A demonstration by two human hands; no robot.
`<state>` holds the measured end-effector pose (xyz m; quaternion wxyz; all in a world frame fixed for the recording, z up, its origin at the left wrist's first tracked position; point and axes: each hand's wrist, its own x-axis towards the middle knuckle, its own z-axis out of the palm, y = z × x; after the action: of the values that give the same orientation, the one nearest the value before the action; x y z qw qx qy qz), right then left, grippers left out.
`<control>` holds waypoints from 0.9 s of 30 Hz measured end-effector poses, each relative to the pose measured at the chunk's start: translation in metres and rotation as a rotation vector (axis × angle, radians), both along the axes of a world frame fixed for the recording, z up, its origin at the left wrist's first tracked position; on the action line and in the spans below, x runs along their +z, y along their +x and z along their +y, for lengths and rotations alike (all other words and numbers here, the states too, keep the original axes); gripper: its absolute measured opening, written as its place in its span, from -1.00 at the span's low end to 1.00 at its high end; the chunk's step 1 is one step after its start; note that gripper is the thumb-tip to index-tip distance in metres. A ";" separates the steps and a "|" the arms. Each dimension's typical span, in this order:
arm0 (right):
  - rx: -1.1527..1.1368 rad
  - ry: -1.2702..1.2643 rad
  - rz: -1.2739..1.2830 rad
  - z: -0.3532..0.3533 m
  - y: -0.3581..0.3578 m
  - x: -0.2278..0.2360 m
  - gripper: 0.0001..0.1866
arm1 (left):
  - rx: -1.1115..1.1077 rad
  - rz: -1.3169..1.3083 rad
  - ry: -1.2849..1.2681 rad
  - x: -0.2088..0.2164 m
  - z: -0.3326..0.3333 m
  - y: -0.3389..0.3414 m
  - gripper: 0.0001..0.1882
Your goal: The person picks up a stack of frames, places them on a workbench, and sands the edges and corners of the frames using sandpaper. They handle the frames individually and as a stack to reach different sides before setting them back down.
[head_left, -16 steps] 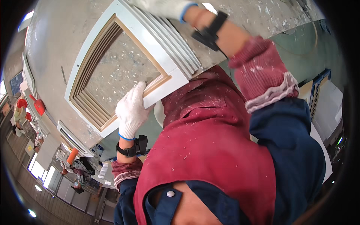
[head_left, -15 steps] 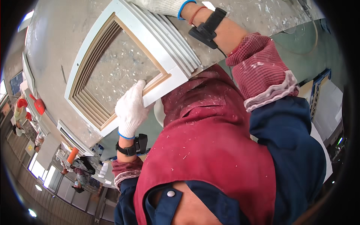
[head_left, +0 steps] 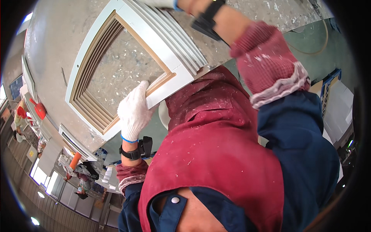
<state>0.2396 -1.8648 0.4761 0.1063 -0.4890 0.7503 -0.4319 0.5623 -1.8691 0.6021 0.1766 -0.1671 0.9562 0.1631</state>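
Observation:
A stack of white frames (head_left: 164, 48), each with one curved side and tan inner edges, lies on a worktable (head_left: 48, 58). My left hand (head_left: 133, 110), in a white knit glove, is closed round the near rail of the top frame. Its thumb and fingertips rest at the inner edge of the opening. My right hand (head_left: 160, 2), also gloved, reaches over the far end of the stack. Most of it is cut off by the upper picture edge, so its fingers are hidden.
White flecks and chips mark the tabletop. At the left lie a red dustpan-like object (head_left: 39, 109) and another pale frame (head_left: 77, 143). Other people (head_left: 83, 185) are at work beyond. A hose (head_left: 326, 38) hangs at the upper right, near a blue rack (head_left: 328, 87).
My right hand and forearm have moved up and left, further out of the picture. My left hand keeps its hold, and the stack has barely shifted.

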 end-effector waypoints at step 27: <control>0.053 0.201 -0.194 0.186 0.116 0.050 -0.77 | 0.095 -0.027 -0.032 -0.005 -0.007 -0.003 -0.29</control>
<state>0.3553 -1.6788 0.5260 0.2381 -0.4516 0.7628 -0.3969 0.5595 -1.8765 0.5970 0.1789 -0.2171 0.9472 0.1537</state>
